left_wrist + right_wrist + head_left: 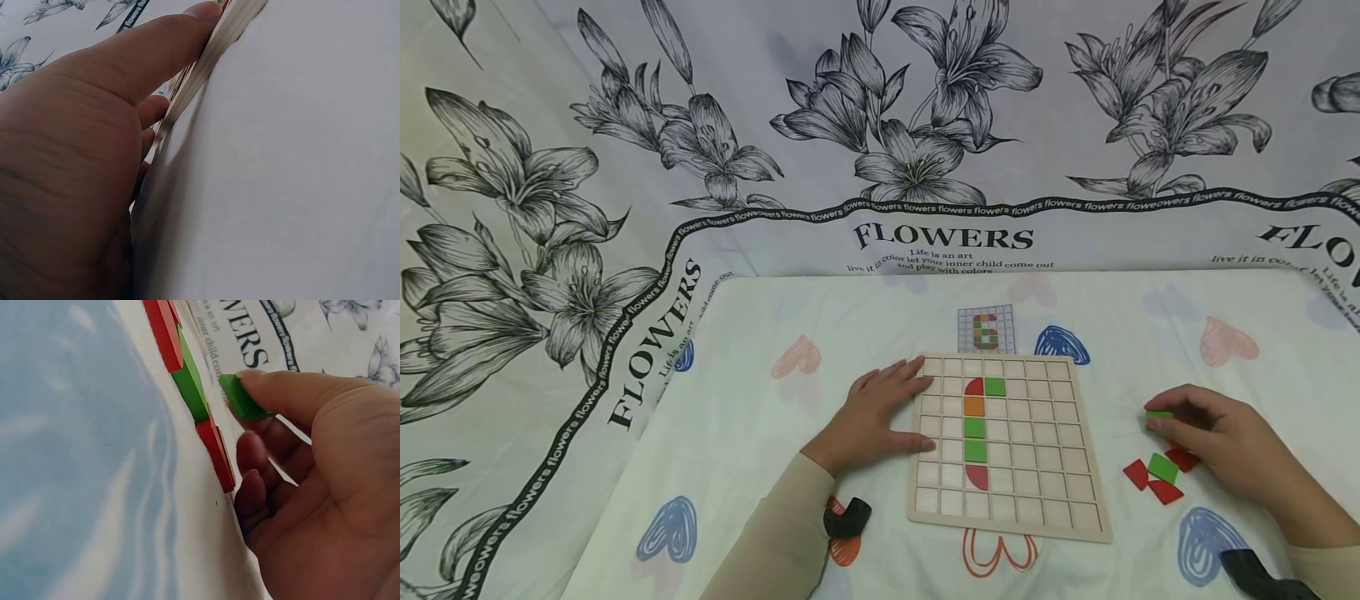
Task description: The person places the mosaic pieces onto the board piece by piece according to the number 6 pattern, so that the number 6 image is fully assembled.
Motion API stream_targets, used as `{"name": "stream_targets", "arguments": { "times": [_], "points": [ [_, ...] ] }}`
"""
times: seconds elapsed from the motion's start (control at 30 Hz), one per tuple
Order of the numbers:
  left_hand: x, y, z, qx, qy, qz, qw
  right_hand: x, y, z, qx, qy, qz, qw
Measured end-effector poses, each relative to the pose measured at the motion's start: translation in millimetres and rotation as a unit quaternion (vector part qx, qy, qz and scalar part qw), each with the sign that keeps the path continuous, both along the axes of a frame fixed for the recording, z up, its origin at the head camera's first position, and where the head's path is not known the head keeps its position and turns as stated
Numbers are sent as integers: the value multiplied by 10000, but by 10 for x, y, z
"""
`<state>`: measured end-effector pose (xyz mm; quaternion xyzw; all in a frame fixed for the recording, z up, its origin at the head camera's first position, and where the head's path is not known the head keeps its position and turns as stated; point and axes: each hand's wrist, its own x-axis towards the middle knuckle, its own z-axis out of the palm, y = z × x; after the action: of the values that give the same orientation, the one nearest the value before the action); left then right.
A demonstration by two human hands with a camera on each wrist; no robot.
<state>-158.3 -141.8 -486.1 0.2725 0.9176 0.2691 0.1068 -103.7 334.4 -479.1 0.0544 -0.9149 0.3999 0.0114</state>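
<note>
A square wooden grid board (1045, 467) lies on the table. Along one of its columns sit a red rounded piece (976, 477), green squares (974, 427), an orange square (973, 407) and another red rounded piece (974, 387), with a green square (995, 387) beside the top one. My left hand (868, 417) rests at the board's left edge, fingers spread, thumb and fingertips on the rim. To the right of the board, my right hand (1232, 433) pinches a green tile (247, 403) between thumb and fingers, above the loose pieces.
Below the right hand lie a loose green square (1162, 467) and several red pieces (1166, 492). A small printed pattern card (986, 340) touches the board's far edge. The heart-printed cloth (760, 400) covers the table, and a flower-printed sheet (820, 242) stands behind.
</note>
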Motion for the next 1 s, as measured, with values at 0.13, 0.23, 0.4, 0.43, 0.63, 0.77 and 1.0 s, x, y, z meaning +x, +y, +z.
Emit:
{"name": "stream_targets", "arguments": {
  "times": [0.13,0.23,0.4,0.43,0.63,0.77,1.0],
  "points": [
    [-1,-3,9,3,32,2,10000,9,-23,21,-165,-30,-93,9998],
    [-3,-4,16,-23,48,5,10000,12,-39,40,-321,-15,-126,9994],
    [-5,-5,22,-32,26,-3,10000,16,-66,64,-647,-133,-137,9977],
    [-6,-6,20,-28,19,-4,10000,17,-74,68,-702,-172,-136,9973],
    [-9,-7,-14,-7,3,15,10000,31,-132,85,-658,-301,-138,9973],
    [-11,-6,-30,14,10,28,10000,44,-183,108,-524,-227,-106,9983],
    [-12,1,-30,23,30,28,10000,66,-266,191,-588,27,100,9982]
  ]
}}
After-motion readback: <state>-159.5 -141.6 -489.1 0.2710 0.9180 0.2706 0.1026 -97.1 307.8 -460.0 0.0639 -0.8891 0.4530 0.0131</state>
